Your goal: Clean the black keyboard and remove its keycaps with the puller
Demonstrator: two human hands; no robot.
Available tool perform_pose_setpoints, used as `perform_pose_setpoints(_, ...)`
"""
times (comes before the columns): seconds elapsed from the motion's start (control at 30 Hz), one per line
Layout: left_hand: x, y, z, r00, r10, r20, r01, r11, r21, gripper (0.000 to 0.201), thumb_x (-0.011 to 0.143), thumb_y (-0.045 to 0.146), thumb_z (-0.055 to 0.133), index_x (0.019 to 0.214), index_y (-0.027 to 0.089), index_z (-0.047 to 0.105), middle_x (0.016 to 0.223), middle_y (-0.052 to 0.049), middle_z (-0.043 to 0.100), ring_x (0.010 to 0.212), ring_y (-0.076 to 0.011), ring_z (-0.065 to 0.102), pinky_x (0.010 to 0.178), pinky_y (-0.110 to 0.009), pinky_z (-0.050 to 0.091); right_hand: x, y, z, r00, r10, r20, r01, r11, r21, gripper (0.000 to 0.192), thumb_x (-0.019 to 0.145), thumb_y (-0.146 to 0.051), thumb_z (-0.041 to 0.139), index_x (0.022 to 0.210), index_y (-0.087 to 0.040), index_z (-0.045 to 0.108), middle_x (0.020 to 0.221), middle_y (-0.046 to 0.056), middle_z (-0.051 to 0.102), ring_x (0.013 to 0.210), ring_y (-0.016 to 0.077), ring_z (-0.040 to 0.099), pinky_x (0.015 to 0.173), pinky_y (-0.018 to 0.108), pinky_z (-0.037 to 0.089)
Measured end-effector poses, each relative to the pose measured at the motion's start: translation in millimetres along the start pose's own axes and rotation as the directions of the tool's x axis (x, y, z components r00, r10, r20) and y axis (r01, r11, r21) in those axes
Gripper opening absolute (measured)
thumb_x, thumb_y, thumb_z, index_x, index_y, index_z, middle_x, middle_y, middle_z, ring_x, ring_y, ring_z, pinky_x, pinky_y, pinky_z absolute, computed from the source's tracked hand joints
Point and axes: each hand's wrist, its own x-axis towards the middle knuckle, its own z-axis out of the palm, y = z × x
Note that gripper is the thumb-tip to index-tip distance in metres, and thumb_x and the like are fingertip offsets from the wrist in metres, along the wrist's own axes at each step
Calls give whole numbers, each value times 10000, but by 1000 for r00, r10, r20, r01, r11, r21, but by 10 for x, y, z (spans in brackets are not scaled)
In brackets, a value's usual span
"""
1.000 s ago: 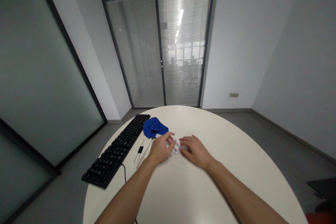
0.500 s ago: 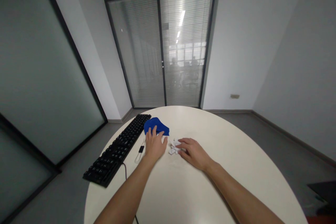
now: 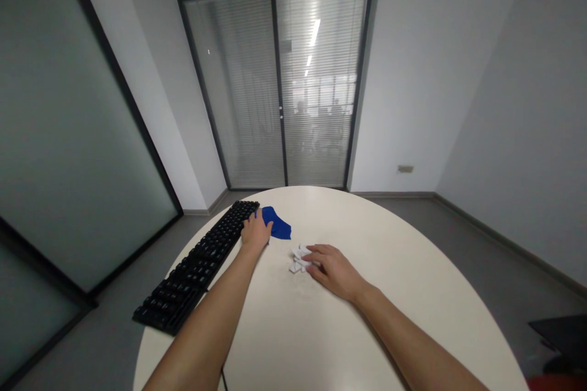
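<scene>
My left hand (image 3: pixel 255 234) reaches forward and lies on the near left part of a blue cloth (image 3: pixel 279 227), fingers curled over it, right beside the far end of a black keyboard (image 3: pixel 197 259). My right hand (image 3: pixel 334 267) lies flat on the white round table (image 3: pixel 413 293), and its fingertips touch a small crumpled white piece (image 3: pixel 298 259). The hands are apart, with the white piece between them.
The keyboard lies diagonally along the table's left edge, its cable running under my left forearm. Behind the table are glass doors with blinds (image 3: pixel 279 85), a frosted glass wall at left, and grey floor. A dark object (image 3: pixel 559 333) sits at the lower right.
My left hand left the white piece and moved forward and left onto the blue cloth. My right hand stayed on the white piece. A small black item with white cords is now behind my left forearm.
</scene>
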Motion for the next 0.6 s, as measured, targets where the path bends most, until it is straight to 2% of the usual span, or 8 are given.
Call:
perform_pose_setpoints(0.2,218,32,108,999,-28,24,27,999,33,636,814,337,681,1399,233,454,1310,-214,491,1138,-417,550,851,-471,499,45,52,10,1000,17,8,-17,1000,25,304,927,-332,538,1183,-264,689,1297,95,637,1188,259,580,1022,432,423)
perform_pose_setpoints(0.37,345,27,119,999,49,11,-49,998,-26,433,829,183,614,1260,217,577,1156,-138,585,1014,-288,643,890,-368,498,53,56,-19,1000,25,1,-25,999,41,299,928,-333,539,1175,-265,693,1296,96,637,1185,261,582,1024,431,426)
perform_pose_setpoints(0.47,395,15,43,995,70,-69,-75,995,-67,418,867,187,552,1284,217,541,1151,-113,590,1055,-261,621,920,-342,492,55,52,-22,1000,28,4,-28,999,43,298,929,-336,538,1172,-268,695,1291,93,640,1178,261,586,1024,432,427)
perform_pose_setpoints(0.6,414,3,-177,972,90,-216,-109,991,-80,485,911,134,447,1385,235,427,1364,-109,458,1231,-253,493,1036,-353,422,54,44,-17,999,34,15,-34,999,40,304,929,-339,532,1174,-260,694,1296,95,637,1188,261,582,1025,431,430)
